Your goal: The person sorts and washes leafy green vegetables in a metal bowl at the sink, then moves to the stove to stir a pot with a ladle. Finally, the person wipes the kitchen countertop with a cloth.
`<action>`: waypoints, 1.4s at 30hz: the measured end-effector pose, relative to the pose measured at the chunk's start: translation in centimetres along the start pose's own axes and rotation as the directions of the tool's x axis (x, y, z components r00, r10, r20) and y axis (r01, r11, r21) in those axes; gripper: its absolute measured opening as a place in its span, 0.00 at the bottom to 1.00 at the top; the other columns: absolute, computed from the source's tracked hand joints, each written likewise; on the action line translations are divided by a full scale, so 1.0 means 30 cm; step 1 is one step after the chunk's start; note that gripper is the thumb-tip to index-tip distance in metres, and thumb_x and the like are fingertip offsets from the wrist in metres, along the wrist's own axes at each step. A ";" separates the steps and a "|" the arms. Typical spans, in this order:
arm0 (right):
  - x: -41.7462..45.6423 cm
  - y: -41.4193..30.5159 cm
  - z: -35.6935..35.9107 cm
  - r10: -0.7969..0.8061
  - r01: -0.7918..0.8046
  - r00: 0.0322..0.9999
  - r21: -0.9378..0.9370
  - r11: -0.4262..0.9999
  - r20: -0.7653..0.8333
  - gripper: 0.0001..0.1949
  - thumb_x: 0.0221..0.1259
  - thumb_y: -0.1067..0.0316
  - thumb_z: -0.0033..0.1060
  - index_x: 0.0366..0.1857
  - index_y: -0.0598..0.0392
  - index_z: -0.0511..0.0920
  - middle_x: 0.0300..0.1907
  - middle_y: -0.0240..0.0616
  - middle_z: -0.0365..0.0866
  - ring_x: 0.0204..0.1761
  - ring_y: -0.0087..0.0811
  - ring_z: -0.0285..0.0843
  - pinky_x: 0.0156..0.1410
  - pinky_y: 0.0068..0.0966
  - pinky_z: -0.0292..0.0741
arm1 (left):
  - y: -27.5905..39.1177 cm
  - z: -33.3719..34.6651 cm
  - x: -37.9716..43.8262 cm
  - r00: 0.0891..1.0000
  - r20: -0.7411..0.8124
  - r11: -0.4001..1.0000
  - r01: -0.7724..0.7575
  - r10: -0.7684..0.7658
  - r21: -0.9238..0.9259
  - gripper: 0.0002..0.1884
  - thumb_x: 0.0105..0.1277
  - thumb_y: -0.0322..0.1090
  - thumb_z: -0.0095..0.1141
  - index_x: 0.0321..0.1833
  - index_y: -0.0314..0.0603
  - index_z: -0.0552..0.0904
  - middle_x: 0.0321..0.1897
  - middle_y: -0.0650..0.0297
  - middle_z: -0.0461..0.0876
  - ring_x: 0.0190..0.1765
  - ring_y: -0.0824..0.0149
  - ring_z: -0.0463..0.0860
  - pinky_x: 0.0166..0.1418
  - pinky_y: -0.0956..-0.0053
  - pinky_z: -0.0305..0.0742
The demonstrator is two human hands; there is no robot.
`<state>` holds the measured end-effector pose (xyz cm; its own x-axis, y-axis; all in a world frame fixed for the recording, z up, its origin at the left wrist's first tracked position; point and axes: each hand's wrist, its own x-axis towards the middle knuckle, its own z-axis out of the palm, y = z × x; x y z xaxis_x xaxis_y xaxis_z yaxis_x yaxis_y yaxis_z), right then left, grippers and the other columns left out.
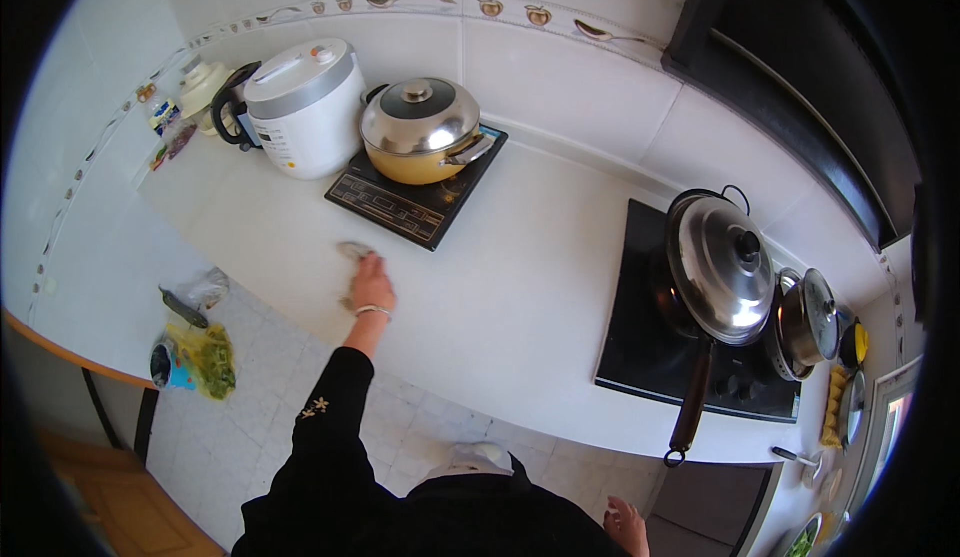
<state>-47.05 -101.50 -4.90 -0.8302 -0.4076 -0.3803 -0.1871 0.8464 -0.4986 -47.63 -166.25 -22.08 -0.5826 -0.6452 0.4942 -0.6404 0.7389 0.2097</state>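
My left hand (371, 283), with a bracelet at the wrist, presses a blurred greyish cloth (351, 251) onto the white countertop (517, 279), left of the middle. Parts of the cloth show beyond and left of the fingers. Just beyond it lies a black portable induction cooktop (390, 208), bearing a yellow pot (416, 167) with a steel-and-glass lid. My right hand (626, 523) hangs below the counter's front edge at the lower right; its fingers are loosely bent, and nothing shows in them.
A white electric pressure cooker (304, 125) and a black-handled kettle (236, 110) stand at the back left. On the right, a lidded wok (724, 272) rests on a black hob (637, 332), its handle (691, 407) jutting past the counter edge. Bagged greens (214, 362) are at lower left.
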 end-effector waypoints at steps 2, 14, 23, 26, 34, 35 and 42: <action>0.002 0.013 0.015 -0.037 0.038 0.999 0.032 0.999 -0.032 0.17 0.67 0.61 0.53 0.58 0.45 0.75 0.41 0.52 0.82 0.41 0.49 0.82 0.44 0.43 0.78 | 0.191 0.003 -0.040 0.985 0.059 0.975 -0.151 0.163 -0.165 0.13 0.63 0.27 0.50 0.50 0.37 0.79 0.55 0.55 0.77 0.59 0.53 0.76 0.58 0.60 0.74; -0.020 0.026 0.060 0.103 -0.109 0.992 0.096 0.989 0.071 0.17 0.68 0.57 0.55 0.59 0.42 0.74 0.41 0.46 0.83 0.40 0.42 0.82 0.45 0.37 0.79 | 1.180 -0.050 -0.333 0.660 0.058 0.506 -0.514 0.749 -0.693 0.17 0.64 0.29 0.48 0.55 0.33 0.77 0.55 0.54 0.73 0.57 0.55 0.75 0.63 0.65 0.71; 0.034 -0.066 0.085 0.012 -0.012 0.995 0.004 1.000 0.100 0.17 0.69 0.58 0.54 0.60 0.41 0.74 0.43 0.44 0.83 0.42 0.36 0.81 0.48 0.34 0.78 | 0.416 0.006 -0.085 0.981 0.028 0.882 -0.161 0.193 -0.442 0.09 0.66 0.29 0.43 0.47 0.41 0.74 0.39 0.52 0.77 0.43 0.50 0.76 0.49 0.53 0.71; 0.052 -0.088 0.117 -0.030 0.026 0.987 0.027 0.999 0.156 0.17 0.69 0.59 0.54 0.60 0.42 0.74 0.42 0.44 0.82 0.42 0.36 0.81 0.48 0.34 0.78 | -0.174 -0.056 -0.021 0.979 -0.171 0.962 -0.062 0.110 0.265 0.18 0.64 0.28 0.45 0.57 0.40 0.75 0.51 0.58 0.76 0.51 0.57 0.76 0.55 0.57 0.70; -0.032 -0.167 0.164 -0.180 0.182 0.976 -0.003 0.983 0.124 0.17 0.69 0.60 0.54 0.60 0.43 0.74 0.39 0.45 0.81 0.40 0.38 0.80 0.46 0.35 0.77 | -0.581 -0.286 -0.202 0.879 -0.045 0.857 0.474 -0.475 0.203 0.17 0.59 0.27 0.50 0.53 0.44 0.77 0.52 0.57 0.77 0.47 0.49 0.76 0.52 0.58 0.72; -0.058 -0.176 0.176 -0.175 0.179 0.977 -0.029 0.983 0.121 0.17 0.68 0.60 0.54 0.60 0.43 0.74 0.39 0.45 0.81 0.39 0.38 0.80 0.45 0.35 0.77 | -0.519 -0.288 -0.215 0.882 0.004 0.873 0.467 -0.472 0.138 0.15 0.60 0.27 0.49 0.51 0.42 0.78 0.49 0.55 0.78 0.45 0.48 0.76 0.52 0.56 0.72; -0.295 -0.175 0.360 -0.161 0.161 0.985 -0.008 0.987 0.057 0.17 0.68 0.60 0.54 0.59 0.42 0.74 0.36 0.46 0.82 0.35 0.41 0.80 0.42 0.37 0.78 | 0.032 -0.370 -0.401 0.948 0.163 0.939 -0.226 0.273 -0.258 0.15 0.60 0.30 0.52 0.51 0.49 0.77 0.49 0.67 0.77 0.40 0.54 0.76 0.45 0.59 0.75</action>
<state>-33.06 -106.03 -7.34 -0.7578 -0.5572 -0.3394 -0.3230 0.7724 -0.5469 -35.70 -155.63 -18.47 -0.8090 -0.4417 0.3879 -0.3408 0.8900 0.3029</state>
